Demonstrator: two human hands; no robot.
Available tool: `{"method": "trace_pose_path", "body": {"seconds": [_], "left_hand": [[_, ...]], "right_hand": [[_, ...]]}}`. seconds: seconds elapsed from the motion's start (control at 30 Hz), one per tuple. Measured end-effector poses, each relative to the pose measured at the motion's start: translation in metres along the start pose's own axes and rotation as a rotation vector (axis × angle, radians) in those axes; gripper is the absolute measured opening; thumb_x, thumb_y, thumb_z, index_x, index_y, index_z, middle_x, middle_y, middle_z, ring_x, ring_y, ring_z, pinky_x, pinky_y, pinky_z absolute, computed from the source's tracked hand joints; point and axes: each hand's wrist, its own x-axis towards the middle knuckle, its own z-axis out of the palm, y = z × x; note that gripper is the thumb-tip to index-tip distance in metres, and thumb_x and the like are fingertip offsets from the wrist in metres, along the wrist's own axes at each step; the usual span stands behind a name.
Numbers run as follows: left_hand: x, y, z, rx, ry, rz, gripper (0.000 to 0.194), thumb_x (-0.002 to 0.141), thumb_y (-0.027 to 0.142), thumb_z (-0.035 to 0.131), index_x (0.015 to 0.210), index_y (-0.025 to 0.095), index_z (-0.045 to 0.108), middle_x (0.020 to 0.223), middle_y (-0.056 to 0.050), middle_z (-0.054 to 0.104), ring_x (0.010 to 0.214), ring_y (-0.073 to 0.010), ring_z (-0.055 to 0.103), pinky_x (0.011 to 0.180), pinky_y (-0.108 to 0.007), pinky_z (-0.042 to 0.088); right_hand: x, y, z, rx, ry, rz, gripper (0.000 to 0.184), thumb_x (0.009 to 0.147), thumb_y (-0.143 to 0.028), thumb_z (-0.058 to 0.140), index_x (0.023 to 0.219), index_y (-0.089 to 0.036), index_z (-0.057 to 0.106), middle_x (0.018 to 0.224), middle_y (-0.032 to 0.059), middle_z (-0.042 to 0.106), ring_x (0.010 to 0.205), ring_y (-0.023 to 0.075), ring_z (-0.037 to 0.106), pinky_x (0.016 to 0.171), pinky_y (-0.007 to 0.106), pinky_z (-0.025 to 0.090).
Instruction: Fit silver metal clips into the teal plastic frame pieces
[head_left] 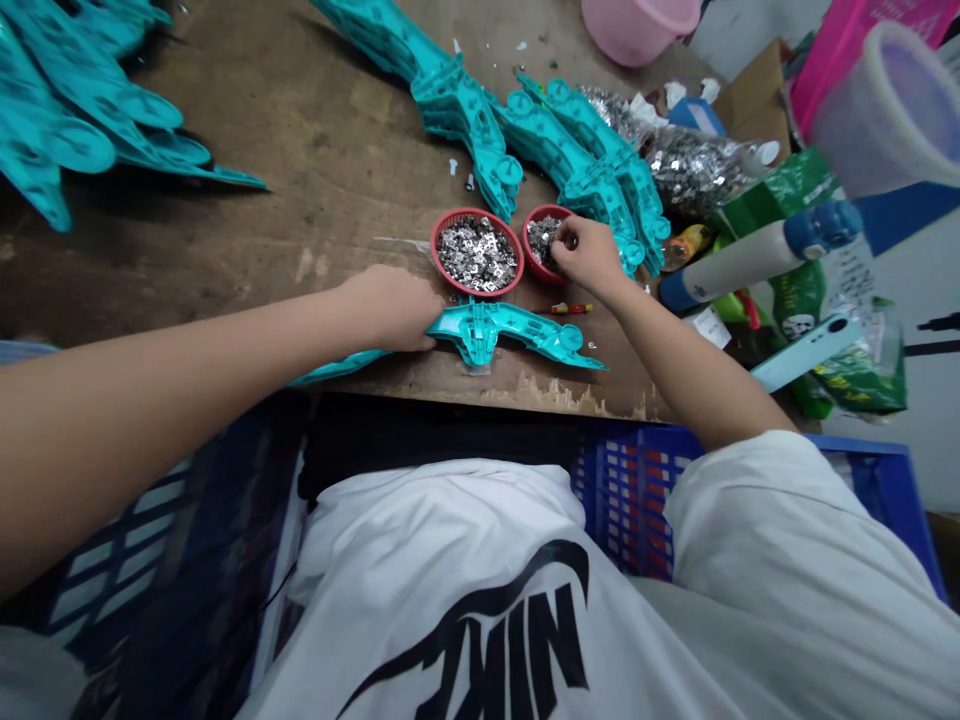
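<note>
A curved turquoise plastic part (478, 335) lies along the front edge of the wooden table. My left hand (394, 308) is closed around its left half. Over a small red bowl (534, 265) of metal pieces, my right hand (589, 250) has its thumb and fingers pinched together at the bowl's right side. Whatever is between those fingertips is too small to make out. Beside that bowl, on its left, stands a larger red basket (442, 270) full of small shiny metal clips (478, 253).
More turquoise parts lie stacked at the back (457, 100) and far left (75, 140). Right of my right arm are a white-and-blue bottle (750, 262), a phone (808, 352) and green bags (862, 360). A pink tub (637, 30) stands behind; a blue crate (630, 500) sits below the table edge.
</note>
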Motion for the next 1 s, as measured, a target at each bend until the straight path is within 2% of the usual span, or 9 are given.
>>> {"method": "trace_pose_path", "body": {"seconds": [0.1,0.2,0.27,0.33,0.47,0.57,0.67,0.83,1.0], "left_hand": [[-0.005,0.015,-0.012,0.148,-0.135,-0.049,0.031,0.098,0.043,0.092,0.121,0.022,0.095,0.115,-0.02,0.093,0.111,-0.0472,0.09,0.098,-0.052,0.071],[-0.014,0.024,-0.032,0.209,-0.209,-0.102,0.053,0.104,0.065,0.088,0.13,0.02,0.093,0.125,-0.025,0.092,0.115,-0.0512,0.09,0.099,-0.056,0.071],[-0.018,0.021,-0.043,0.158,-0.145,-0.103,0.066,0.108,0.077,0.08,0.135,0.018,0.09,0.131,-0.026,0.09,0.122,-0.0519,0.088,0.108,-0.06,0.07],[-0.018,0.014,-0.049,0.089,0.003,-0.056,0.066,0.118,0.072,0.065,0.145,0.016,0.086,0.143,-0.026,0.087,0.139,-0.0508,0.083,0.122,-0.061,0.066],[-0.003,-0.007,-0.035,0.032,0.21,0.083,0.063,0.126,0.054,0.045,0.169,0.019,0.074,0.179,-0.023,0.071,0.175,-0.0491,0.06,0.139,-0.065,0.054],[0.011,-0.019,-0.013,-0.055,0.179,0.104,0.06,0.126,0.054,0.044,0.168,0.028,0.077,0.188,-0.015,0.067,0.185,-0.043,0.05,0.145,-0.06,0.049],[0.016,-0.021,0.0,-0.106,0.142,0.095,0.065,0.125,0.055,0.039,0.164,0.024,0.081,0.186,-0.019,0.068,0.185,-0.0441,0.051,0.146,-0.061,0.047],[0.013,-0.017,-0.001,-0.096,0.142,0.073,0.074,0.125,0.058,0.031,0.165,0.021,0.08,0.184,-0.019,0.069,0.181,-0.043,0.056,0.148,-0.059,0.046],[0.014,-0.019,-0.006,-0.088,0.095,0.079,0.076,0.125,0.06,0.03,0.168,0.02,0.078,0.188,-0.019,0.066,0.181,-0.0434,0.056,0.147,-0.059,0.046]], "right_hand": [[-0.004,0.014,-0.004,0.057,0.117,-0.025,0.008,0.095,-0.02,0.078,0.097,-0.027,0.074,0.107,0.0118,0.088,0.105,0.0373,0.082,0.111,0.058,0.069],[-0.009,0.032,-0.008,0.138,0.234,0.012,0.009,0.095,-0.028,0.081,0.096,-0.028,0.072,0.106,0.0117,0.087,0.104,0.0366,0.082,0.112,0.06,0.071],[-0.013,0.044,-0.01,0.191,0.271,0.038,0.014,0.095,-0.032,0.083,0.094,-0.029,0.07,0.105,0.0115,0.087,0.102,0.0354,0.082,0.11,0.06,0.072],[-0.017,0.053,-0.012,0.262,0.277,0.037,0.016,0.095,-0.034,0.085,0.094,-0.028,0.07,0.104,0.011,0.086,0.1,0.0336,0.082,0.106,0.059,0.074],[-0.023,0.058,-0.015,0.392,0.233,0.028,0.012,0.1,-0.037,0.08,0.105,-0.026,0.077,0.104,0.0096,0.085,0.099,0.0316,0.084,0.102,0.055,0.075],[-0.025,0.055,-0.019,0.388,0.166,0.065,0.023,0.11,-0.041,0.069,0.117,-0.025,0.084,0.104,0.0091,0.086,0.1,0.032,0.086,0.101,0.054,0.075],[-0.026,0.05,-0.022,0.369,0.131,0.07,0.029,0.113,-0.048,0.072,0.124,-0.026,0.087,0.11,0.0111,0.088,0.101,0.0334,0.087,0.102,0.056,0.075],[-0.024,0.043,-0.024,0.363,0.114,0.086,0.022,0.102,-0.041,0.084,0.116,-0.024,0.087,0.115,0.0129,0.09,0.11,0.0347,0.086,0.107,0.055,0.073],[-0.019,0.036,-0.032,0.242,0.081,0.038,0.018,0.103,-0.034,0.084,0.117,-0.027,0.093,0.125,0.0141,0.093,0.124,0.0385,0.086,0.12,0.059,0.07]]}}
